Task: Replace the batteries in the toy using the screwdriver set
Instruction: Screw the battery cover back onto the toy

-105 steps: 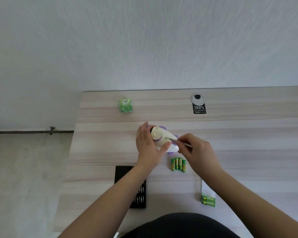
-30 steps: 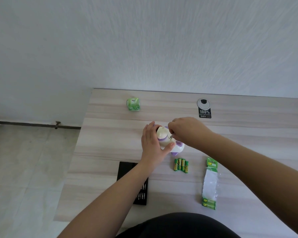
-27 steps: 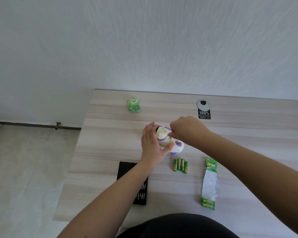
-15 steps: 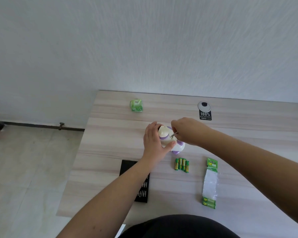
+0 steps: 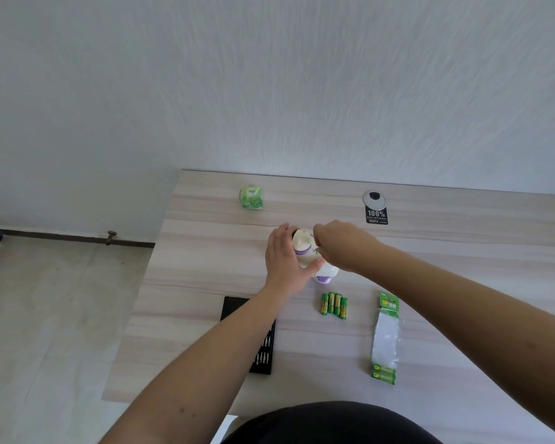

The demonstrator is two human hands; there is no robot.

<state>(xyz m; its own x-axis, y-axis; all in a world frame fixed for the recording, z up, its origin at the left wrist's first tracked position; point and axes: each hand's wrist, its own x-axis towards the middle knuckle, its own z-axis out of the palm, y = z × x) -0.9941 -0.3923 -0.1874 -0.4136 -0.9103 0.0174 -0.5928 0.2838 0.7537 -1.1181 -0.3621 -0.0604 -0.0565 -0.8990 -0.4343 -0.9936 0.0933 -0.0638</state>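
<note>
Fingers [image 5: 277, 241] of the left hand [image 5: 282, 261] are curled round the toy [image 5: 302, 243], a cream-and-purple plastic figure, with the thumb pressed against its near side, holding it down on the pale wood-grain worktop [image 5: 205, 251]. On the toy's other side the right hand [image 5: 343, 245] is clenched round a thin metal screwdriver [image 5: 318, 249], only a short silvery stretch of which shows below the knuckles, its tip against the toy's body. Just nearer the person than the toy, four loose green-and-yellow batteries [image 5: 334, 305] lie side by side. To their right lies a torn battery pack [image 5: 385, 338] with a green card at the far end, clear crumpled plastic in the middle and two more cells at the near end. Partly hidden under the left forearm is the black screwdriver set [image 5: 263, 350], its rows of small bits showing. Near the far edge sit a small green packet [image 5: 251, 197] and, well to its right, a round grey cable port [image 5: 374, 199] with a black label just beside it.
</note>
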